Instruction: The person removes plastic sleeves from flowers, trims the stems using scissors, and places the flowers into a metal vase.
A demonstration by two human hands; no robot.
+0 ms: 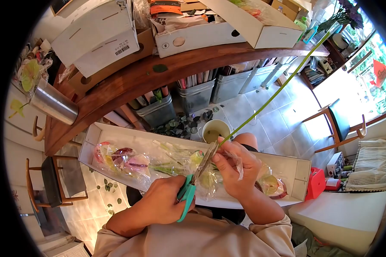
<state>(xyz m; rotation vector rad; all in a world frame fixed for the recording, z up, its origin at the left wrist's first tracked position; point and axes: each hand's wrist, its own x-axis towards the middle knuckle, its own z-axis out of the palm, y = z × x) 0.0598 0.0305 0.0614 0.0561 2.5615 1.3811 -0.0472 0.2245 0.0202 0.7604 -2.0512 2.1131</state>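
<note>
My left hand [163, 200] is closed round the teal handles of a pair of scissors [187, 198], whose blades point up and away from me. Their tips are right at the lower end of a long green stem [270, 100]. That stem is pinched between the thumb and fingers of my right hand [241, 173], with a piece of clear plastic film [236, 162] against the palm. It runs up to the far right, where its end overlaps dark purple flowers. Below both hands lies a long white box [297, 173] with flowers wrapped in clear plastic [124, 159].
A curved wooden counter [116, 92] carries cardboard boxes [103, 43] and a metal vase [55, 103]. Grey bins [195, 94] and a pale bucket [215, 128] stand on the floor among leaves. Chairs [55, 180] are on both sides. A red container [315, 183] sits right of the long box.
</note>
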